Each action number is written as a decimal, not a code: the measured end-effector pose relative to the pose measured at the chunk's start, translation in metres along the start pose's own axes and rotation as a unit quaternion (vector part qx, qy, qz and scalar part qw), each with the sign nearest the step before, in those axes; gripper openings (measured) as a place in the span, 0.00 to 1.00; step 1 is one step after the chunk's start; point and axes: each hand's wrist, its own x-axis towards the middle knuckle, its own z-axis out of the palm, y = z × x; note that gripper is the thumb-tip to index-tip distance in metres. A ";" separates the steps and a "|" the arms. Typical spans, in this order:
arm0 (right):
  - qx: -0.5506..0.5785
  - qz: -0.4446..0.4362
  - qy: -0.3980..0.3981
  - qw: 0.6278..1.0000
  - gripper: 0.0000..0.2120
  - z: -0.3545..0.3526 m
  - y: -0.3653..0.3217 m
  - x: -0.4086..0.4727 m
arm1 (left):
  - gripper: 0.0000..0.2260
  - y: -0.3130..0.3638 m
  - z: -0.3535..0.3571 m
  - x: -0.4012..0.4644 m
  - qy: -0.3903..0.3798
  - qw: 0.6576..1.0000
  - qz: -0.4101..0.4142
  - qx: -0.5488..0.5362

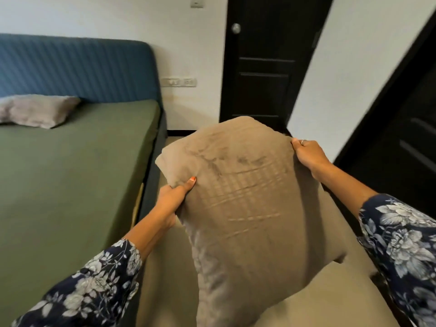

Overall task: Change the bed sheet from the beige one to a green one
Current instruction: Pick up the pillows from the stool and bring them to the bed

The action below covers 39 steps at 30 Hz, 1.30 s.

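both: left hand [173, 197] + right hand [309, 154] grip beige pillow [240, 197] edges

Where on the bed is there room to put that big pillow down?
The green sheet is bare from the small grey pillow by the blue headboard down to the near edge. It is crowded beside the bed, where the left hand and right hand hold the beige pillow.
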 end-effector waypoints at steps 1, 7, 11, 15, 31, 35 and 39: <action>0.000 -0.005 -0.007 1.000 0.21 0.007 -0.002 0.012 | 0.21 0.003 0.000 0.006 0.006 1.000 -0.003 -0.001; 0.020 -0.045 -0.071 0.996 0.20 0.103 -0.066 0.128 | 0.17 0.045 -0.018 0.108 0.070 0.997 -0.009 -0.028; 0.016 -0.067 -0.092 0.993 0.20 0.159 -0.117 0.201 | 0.20 0.089 -0.031 0.180 0.097 0.995 -0.011 -0.034; 0.000 -0.088 -0.113 0.990 0.21 0.213 -0.163 0.272 | 0.19 0.123 -0.043 0.254 0.128 0.990 -0.013 -0.051; -0.034 -0.200 -0.216 0.955 0.22 0.426 -0.343 0.596 | 0.22 0.241 -0.026 0.576 0.238 0.967 -0.030 -0.080; -0.050 -0.230 -0.239 0.942 0.22 0.499 -0.404 0.653 | 0.20 0.269 -0.041 0.647 0.254 0.960 -0.029 -0.115; -0.062 -0.253 -0.263 0.929 0.22 0.579 -0.450 0.700 | 0.13 0.289 -0.078 0.714 0.257 0.959 -0.015 -0.115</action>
